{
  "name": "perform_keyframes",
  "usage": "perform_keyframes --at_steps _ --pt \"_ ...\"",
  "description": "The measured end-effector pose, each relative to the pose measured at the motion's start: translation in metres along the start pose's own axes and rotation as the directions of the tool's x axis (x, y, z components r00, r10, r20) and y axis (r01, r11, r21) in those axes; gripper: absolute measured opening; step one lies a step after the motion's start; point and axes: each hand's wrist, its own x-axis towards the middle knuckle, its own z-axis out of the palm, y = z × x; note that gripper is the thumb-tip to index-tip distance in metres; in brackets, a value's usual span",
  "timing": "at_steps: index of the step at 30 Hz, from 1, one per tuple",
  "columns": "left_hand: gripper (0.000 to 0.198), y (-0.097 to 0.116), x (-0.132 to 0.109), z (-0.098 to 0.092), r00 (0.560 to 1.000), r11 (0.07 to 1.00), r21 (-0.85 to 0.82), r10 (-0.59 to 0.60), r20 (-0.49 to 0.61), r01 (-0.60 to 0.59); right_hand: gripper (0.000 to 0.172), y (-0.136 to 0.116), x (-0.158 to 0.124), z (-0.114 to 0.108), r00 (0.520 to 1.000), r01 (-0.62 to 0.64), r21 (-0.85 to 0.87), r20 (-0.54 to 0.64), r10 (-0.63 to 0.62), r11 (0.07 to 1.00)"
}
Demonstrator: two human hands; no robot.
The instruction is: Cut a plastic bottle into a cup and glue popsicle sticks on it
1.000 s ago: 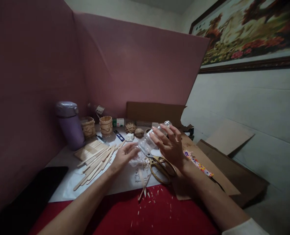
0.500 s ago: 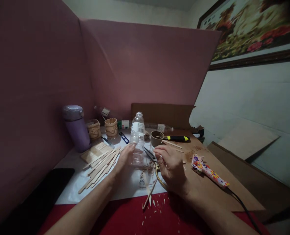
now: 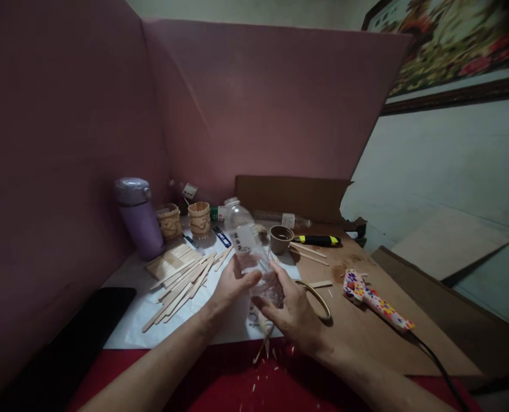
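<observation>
A clear plastic bottle (image 3: pixel 246 237) with a white label leans to the left, its neck away from me. My left hand (image 3: pixel 233 286) grips its left side, thumb across the front. From the right, my right hand (image 3: pixel 291 309) is closed around the bottle's lower part. Partly hidden behind that hand are scissors (image 3: pixel 323 306), of which a gold handle loop shows. A small brown cup (image 3: pixel 281 239) stands just beyond the right hand. To the left of the bottle lies a fanned pile of wooden craft sticks (image 3: pixel 186 286).
A purple tumbler (image 3: pixel 140 223) and two carved-looking wooden cups (image 3: pixel 199 220) stand at the back left. A yellow-black utility knife (image 3: pixel 318 240) lies behind. A flower-patterned corded tool (image 3: pixel 377 303) rests on cardboard (image 3: pixel 392 343) at right. Wood scraps litter the red cloth (image 3: pixel 220 377).
The bottle has tipped from upright to leaning left. My right hand has moved from beside the scissors onto the bottle. The scissors have shifted to the right.
</observation>
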Motion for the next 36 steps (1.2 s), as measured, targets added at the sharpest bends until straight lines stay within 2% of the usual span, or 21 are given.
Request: perform_keyframes --at_steps 3,6,9,12,15,22,27,31,36 --pt "0.044 0.009 0.0 0.003 0.999 0.999 -0.021 -0.044 -0.03 0.043 0.064 -0.007 0.0 -0.002 1.0 0.016 0.042 0.015 -0.016 0.999" --pt "0.044 0.012 0.001 0.004 0.994 0.994 -0.071 -0.092 -0.056 0.088 0.06 -0.012 0.0 -0.004 0.999 -0.033 0.087 0.022 0.031 0.996" --pt "0.042 0.015 0.001 0.005 0.993 0.991 -0.091 -0.099 -0.062 0.093 0.067 -0.014 -0.002 -0.005 0.995 -0.093 0.121 0.054 0.087 0.988" --pt "0.041 0.02 0.001 0.004 0.986 0.987 -0.101 -0.132 -0.105 0.121 0.078 -0.013 -0.005 -0.003 0.991 -0.106 0.159 0.094 0.092 0.982" --pt "0.043 0.023 0.002 0.003 0.978 0.98 -0.116 -0.174 -0.117 0.161 0.079 -0.01 -0.007 0.0 0.988 -0.116 0.185 0.118 0.096 0.976" --pt "0.046 0.02 0.005 0.002 0.989 0.992 -0.086 -0.097 -0.114 0.087 0.065 -0.002 -0.007 0.001 0.981 -0.154 0.305 0.164 0.107 0.94" --pt "0.05 0.016 0.003 0.001 0.995 0.996 -0.068 -0.056 -0.087 0.05 0.063 -0.004 -0.009 0.003 0.981 -0.163 0.34 0.151 0.117 0.926" --pt "0.051 0.01 0.002 -0.002 0.998 0.999 -0.037 -0.042 -0.056 0.04 0.065 -0.004 -0.008 0.004 0.991 -0.11 0.227 0.1 0.089 0.968" --pt "0.049 0.009 0.007 -0.011 0.99 0.994 0.104 0.059 -0.125 -0.046 0.059 0.001 -0.003 0.003 0.994 -0.056 0.116 0.096 0.045 0.992"
